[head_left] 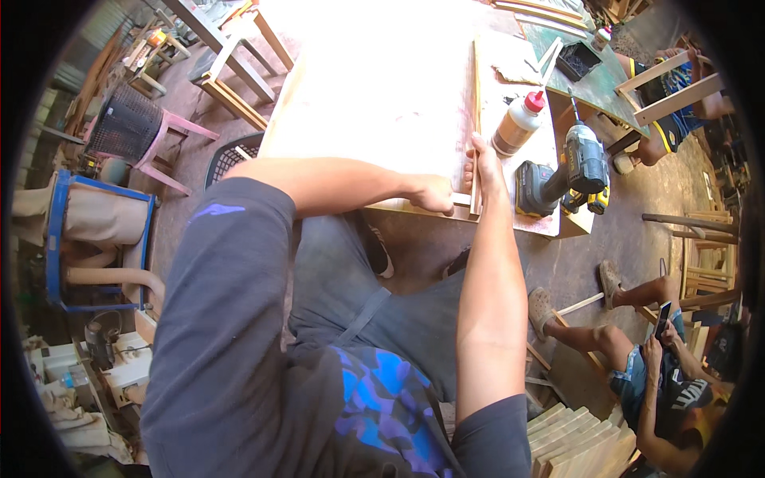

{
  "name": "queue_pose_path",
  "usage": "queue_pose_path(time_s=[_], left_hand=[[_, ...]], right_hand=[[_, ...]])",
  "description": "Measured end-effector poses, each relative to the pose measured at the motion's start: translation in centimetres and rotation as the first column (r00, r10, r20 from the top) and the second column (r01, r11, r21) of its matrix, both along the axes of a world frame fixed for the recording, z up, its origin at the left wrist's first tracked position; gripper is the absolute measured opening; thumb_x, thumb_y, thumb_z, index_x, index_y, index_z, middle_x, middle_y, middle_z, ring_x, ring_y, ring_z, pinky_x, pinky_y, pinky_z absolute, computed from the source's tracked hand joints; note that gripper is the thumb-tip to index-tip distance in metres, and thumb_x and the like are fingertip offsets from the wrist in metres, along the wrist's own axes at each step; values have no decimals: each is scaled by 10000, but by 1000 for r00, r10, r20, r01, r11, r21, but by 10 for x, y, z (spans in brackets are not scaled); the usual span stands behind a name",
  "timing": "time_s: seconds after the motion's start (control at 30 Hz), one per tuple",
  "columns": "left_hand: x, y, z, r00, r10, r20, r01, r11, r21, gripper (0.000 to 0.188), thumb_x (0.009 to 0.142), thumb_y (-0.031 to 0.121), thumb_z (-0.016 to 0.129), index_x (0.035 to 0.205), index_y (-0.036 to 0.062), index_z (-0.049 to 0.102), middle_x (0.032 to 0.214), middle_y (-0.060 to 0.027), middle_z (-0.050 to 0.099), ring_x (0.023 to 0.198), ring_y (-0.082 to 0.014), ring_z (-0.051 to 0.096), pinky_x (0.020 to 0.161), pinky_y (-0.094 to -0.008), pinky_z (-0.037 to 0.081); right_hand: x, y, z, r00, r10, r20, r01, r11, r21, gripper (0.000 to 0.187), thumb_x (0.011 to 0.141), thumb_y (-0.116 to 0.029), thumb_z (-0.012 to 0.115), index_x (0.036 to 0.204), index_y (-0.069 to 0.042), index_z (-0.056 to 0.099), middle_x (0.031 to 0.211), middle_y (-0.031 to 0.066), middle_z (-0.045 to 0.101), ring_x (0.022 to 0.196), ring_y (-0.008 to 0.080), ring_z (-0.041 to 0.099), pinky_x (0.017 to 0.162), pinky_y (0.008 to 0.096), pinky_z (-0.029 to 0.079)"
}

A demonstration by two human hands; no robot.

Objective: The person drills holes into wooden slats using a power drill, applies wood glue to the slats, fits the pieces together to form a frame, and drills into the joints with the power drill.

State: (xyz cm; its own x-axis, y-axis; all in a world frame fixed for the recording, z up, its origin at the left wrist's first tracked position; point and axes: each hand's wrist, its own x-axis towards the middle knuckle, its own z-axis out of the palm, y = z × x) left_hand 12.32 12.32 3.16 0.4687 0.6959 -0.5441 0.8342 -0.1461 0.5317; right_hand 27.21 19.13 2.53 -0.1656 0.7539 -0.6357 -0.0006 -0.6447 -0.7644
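At the near edge of the bright worktable (358, 95), my right hand (484, 163) is closed round the near end of a long, narrow wooden strip (477, 88). The strip runs away from me along the tabletop. My left hand (433, 193) is a fist just left of it, gripping a short wooden piece (461, 199) that meets the strip at about a right angle. Whether the two pieces are joined cannot be made out. Right of my right hand are a white glue bottle (518, 126) with a red cap and a cordless drill (586, 159).
A black tray (578, 60) stands on a green table at the far right. One person there holds a wooden frame (677, 103); another sits lower right with a phone (663, 317). Stacked wood (578, 442) lies at lower right, a dark basket (231, 155) left of the table.
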Motion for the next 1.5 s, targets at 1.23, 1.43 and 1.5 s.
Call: queue_pose_path(time_s=[1.23,1.43,1.5], left_hand=[[-316,-223,-79,80,590,803,-946,-210,248,261,955,151,662,1091,-61,728,1018,-101,745,927,-125,663,824,-268,511],[-303,-204,-62,132,682,719,-908,-208,364,256,915,145,664,1082,-39,728,950,-100,729,865,-169,681,799,-297,529],[-335,-201,-78,88,622,778,-976,-101,192,277,894,147,678,1093,-40,727,957,-89,717,838,-158,667,788,-299,538]], right_hand=[[65,-109,-87,924,-266,274,-31,663,748,343,946,-189,720,1189,54,708,832,-4,671,703,52,527,624,216,425],[64,-112,-49,897,-280,341,-25,739,673,297,940,-160,714,1139,60,726,938,51,723,834,97,617,766,240,490],[67,-93,-55,913,-256,317,4,783,622,348,923,-173,724,1172,68,705,998,77,729,858,121,635,783,262,499]])
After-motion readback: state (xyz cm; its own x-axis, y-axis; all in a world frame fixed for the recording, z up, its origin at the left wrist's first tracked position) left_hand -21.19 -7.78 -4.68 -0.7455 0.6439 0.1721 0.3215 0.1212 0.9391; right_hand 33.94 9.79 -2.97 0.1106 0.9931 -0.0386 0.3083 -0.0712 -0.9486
